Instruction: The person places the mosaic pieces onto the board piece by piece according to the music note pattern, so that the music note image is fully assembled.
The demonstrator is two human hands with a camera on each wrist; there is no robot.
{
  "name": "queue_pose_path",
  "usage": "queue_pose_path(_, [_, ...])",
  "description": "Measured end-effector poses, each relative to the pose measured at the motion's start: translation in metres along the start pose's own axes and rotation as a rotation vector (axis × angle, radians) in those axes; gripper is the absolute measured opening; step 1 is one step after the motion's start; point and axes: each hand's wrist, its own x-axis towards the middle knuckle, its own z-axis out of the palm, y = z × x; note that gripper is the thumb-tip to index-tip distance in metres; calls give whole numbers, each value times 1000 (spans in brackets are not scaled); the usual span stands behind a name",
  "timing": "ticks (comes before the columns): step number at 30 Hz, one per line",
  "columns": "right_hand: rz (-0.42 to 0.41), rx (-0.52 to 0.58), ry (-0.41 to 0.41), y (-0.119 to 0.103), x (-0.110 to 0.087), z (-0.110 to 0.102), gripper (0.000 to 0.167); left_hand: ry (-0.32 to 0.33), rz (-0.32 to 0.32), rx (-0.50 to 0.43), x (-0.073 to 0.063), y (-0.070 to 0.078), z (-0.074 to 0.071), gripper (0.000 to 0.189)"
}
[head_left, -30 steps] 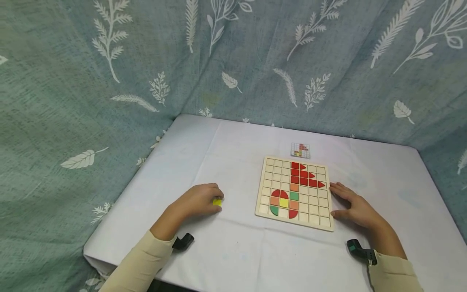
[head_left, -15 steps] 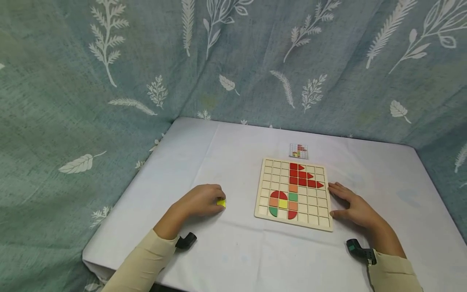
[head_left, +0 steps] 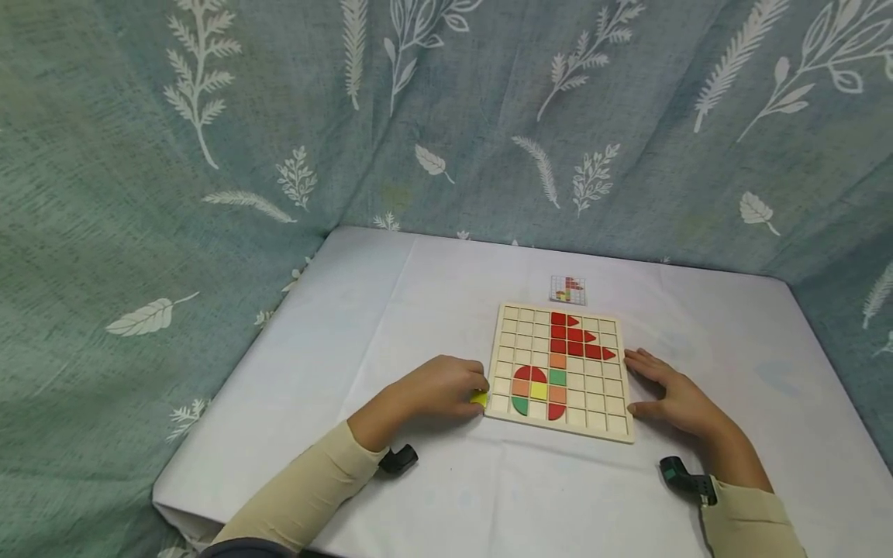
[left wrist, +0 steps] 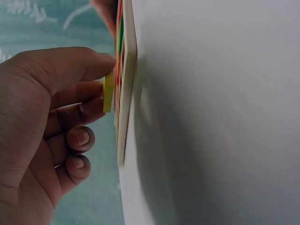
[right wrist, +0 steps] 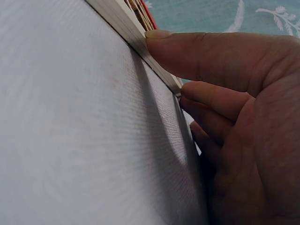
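My left hand (head_left: 446, 390) pinches a thin yellow tile (left wrist: 108, 92) between thumb and fingers, at the left edge of a wooden grid board (head_left: 595, 384). The tile's exact shape is mostly hidden by the fingers. In the left wrist view it stands on edge, close to the board. Set into the board are red square and pointed tiles (head_left: 577, 346), plus orange, green, yellow and rounded red ones lower down. At the board's right side, my right hand (head_left: 673, 397) rests with fingers extended; its thumb (right wrist: 187, 54) touches the edge.
A small printed card (head_left: 568, 290) with a coloured grid picture lies behind the board. White cloth (head_left: 418, 302) covers the table, and a leaf-patterned curtain (head_left: 446, 116) hangs along the back and left sides.
My left hand has moved right with the yellow tile, from the bare cloth to the board's left edge. The right hand keeps its place at the board.
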Motion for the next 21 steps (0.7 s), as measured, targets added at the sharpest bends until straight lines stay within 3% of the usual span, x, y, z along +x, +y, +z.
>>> queue_pose_path(11, [4,1,-2,1,1,1,91,-15,124,34,46,29,4,13])
queue_pose_path(16, [1,-6,-2,1,1,1,91,0,162,54,58,39,8,9])
queue_pose_path(21, [5,-2,4,1,1,1,91,-11,159,97,66,50,8,8])
